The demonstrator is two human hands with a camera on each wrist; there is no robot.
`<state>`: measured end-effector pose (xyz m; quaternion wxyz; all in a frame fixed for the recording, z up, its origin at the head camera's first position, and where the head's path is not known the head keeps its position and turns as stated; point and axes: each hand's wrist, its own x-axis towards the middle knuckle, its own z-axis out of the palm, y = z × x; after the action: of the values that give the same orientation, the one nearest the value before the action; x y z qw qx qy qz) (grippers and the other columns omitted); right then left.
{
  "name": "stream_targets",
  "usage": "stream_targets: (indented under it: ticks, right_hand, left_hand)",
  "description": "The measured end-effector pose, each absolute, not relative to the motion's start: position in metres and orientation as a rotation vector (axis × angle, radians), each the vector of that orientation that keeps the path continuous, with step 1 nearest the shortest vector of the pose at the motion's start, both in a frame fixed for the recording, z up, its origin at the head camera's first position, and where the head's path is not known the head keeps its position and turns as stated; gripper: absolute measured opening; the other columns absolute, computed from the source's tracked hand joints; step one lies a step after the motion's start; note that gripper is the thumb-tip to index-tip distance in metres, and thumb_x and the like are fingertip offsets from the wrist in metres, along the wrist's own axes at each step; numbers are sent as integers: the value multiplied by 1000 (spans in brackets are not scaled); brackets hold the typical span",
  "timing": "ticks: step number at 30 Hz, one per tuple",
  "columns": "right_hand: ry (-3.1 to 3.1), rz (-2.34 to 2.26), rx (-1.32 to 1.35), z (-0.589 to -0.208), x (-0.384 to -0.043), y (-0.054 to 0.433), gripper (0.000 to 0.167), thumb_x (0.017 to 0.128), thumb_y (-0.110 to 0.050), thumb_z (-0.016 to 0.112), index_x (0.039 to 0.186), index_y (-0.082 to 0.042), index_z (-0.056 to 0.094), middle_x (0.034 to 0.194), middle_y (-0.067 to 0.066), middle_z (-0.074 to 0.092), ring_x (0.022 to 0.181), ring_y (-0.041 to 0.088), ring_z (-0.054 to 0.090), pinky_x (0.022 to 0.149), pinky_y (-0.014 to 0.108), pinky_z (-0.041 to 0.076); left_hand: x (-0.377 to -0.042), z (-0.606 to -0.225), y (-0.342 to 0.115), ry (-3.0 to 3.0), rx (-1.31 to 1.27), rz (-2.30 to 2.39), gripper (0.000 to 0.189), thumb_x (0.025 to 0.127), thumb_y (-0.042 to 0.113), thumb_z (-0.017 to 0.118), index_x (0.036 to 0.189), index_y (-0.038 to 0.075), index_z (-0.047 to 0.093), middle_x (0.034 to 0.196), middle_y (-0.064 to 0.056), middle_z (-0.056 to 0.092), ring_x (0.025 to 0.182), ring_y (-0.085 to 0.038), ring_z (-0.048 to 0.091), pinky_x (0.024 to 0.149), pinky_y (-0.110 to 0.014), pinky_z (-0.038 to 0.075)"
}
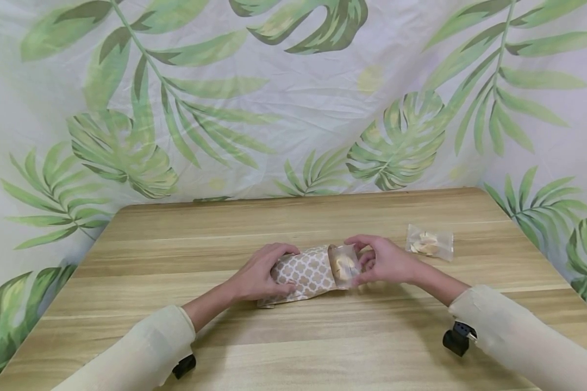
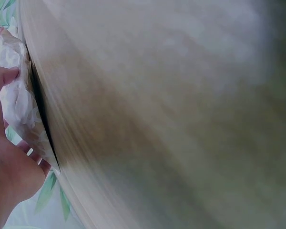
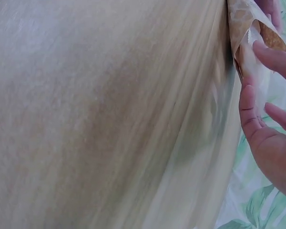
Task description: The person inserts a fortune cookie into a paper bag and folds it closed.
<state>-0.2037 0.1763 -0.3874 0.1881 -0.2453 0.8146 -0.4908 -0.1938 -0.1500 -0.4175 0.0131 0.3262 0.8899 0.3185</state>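
A brown paper bag with a white lattice pattern lies on its side on the table, its mouth facing right. My left hand grips its closed end, thumb on the near side and fingers over the far side. At the mouth, my right hand pinches a small translucent packet with pale yellowish contents. Part of that packet is inside the bag and hidden. In the right wrist view, thumb and fingers lie along the packet at the bag's open rim. Crinkled bag paper shows beside the left thumb in the left wrist view.
A second translucent packet with similar pale pieces lies on the wooden table, behind and right of the right hand. A leaf-printed cloth hangs behind the table. Black straps hang under the sleeves.
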Motion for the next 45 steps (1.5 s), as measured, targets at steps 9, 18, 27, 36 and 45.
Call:
stream_targets:
  ticks: [9,18,27,36,45]
  right_hand:
    - [2222,-1431,-610,-386,-202,176,72,83,11,77,146,10,43,106,16,56,74,16,62,62,23,52]
    - [2201,-1462,-536,-387,-202,173,72,83,10,74,146,8,40,105,18,59,78,23,67,67,28,55]
    - [2209,-1501,-534,-391,-204,165,68,81,9,77,141,10,44,102,16,63,75,20,66,66,26,55]
    - [2142,-1536,-605,-392,-204,160,74,82,15,72,148,15,37,114,22,60,78,13,65,68,23,56]
    - [2071,-1552,-619,-393,-199,164,84,86,16,70,155,15,23,133,32,53,91,19,68,77,27,59]
  left_hand:
    - [-194,-419,-150,2771,1027,1003,64,80,34,83,136,15,59,141,-8,59,134,-31,52,110,-57,41]
    - [-195,-419,-150,2773,1038,1001,64,80,35,83,136,15,59,141,-8,59,133,-31,52,110,-57,42]
    - [-195,-419,-150,2769,1039,1008,65,79,35,83,136,14,59,141,-8,59,134,-31,52,111,-57,41]
    - [-195,-419,-151,2765,1035,1012,64,80,35,83,136,15,59,141,-7,59,134,-31,52,111,-58,41]
    - [-195,-419,-151,2760,1031,1019,64,80,35,83,136,15,59,141,-8,59,134,-31,52,110,-58,41]
